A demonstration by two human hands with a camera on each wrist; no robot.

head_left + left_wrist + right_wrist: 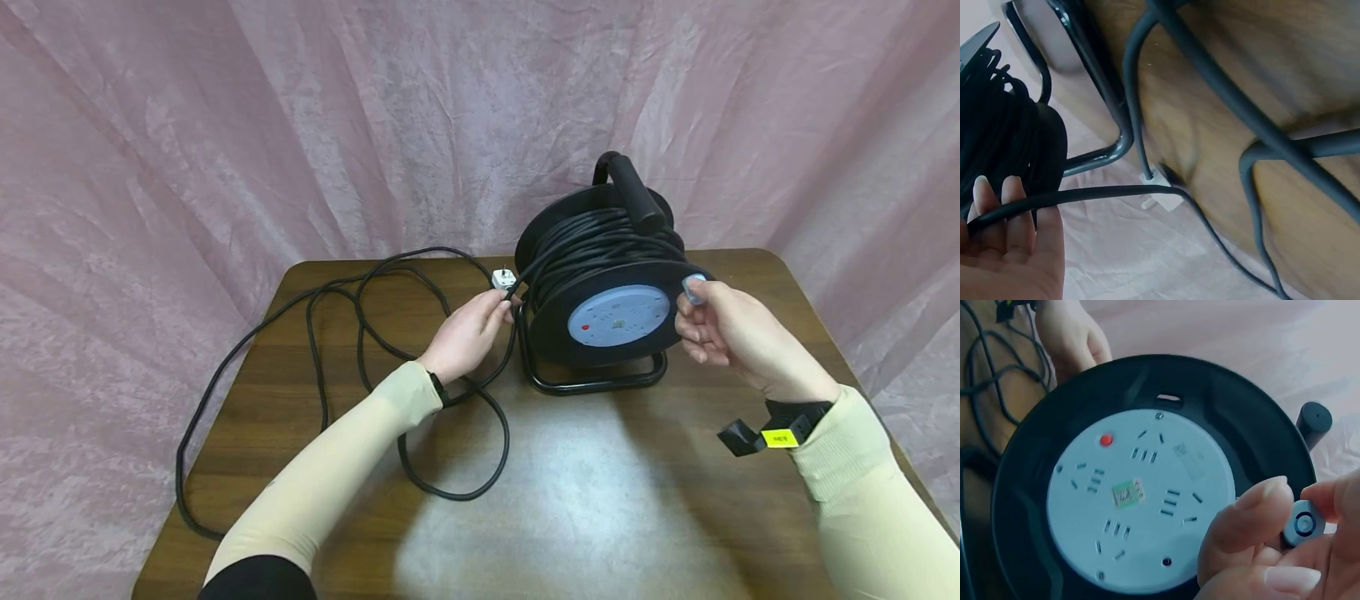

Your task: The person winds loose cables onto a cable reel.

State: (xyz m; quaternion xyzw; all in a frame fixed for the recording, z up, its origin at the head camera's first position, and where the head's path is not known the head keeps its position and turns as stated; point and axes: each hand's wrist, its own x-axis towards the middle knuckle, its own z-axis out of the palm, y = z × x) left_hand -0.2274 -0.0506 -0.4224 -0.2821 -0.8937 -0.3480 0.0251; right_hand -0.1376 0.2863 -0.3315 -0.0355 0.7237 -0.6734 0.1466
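A black cable reel (551, 333) stands on its tubular frame, with several turns of cable on its drum and a light blue-grey socket panel (1141, 506) on its front. My left hand (463, 337) holds the black cable (1100, 193) just left of the drum, the fingers bent under it in the left wrist view. At the reel's front rim, my right hand (731, 329) pinches the small light-blue winding knob (1304, 525) between thumb and fingers. A white plug (503, 279) at the cable's end lies beyond my left hand.
Loose loops of cable (468, 496) spread over the left half of the wooden table (600, 500), one running past its left edge. The reel's carrying handle (636, 196) rises at the back. A pink curtain (450, 125) hangs behind the table.
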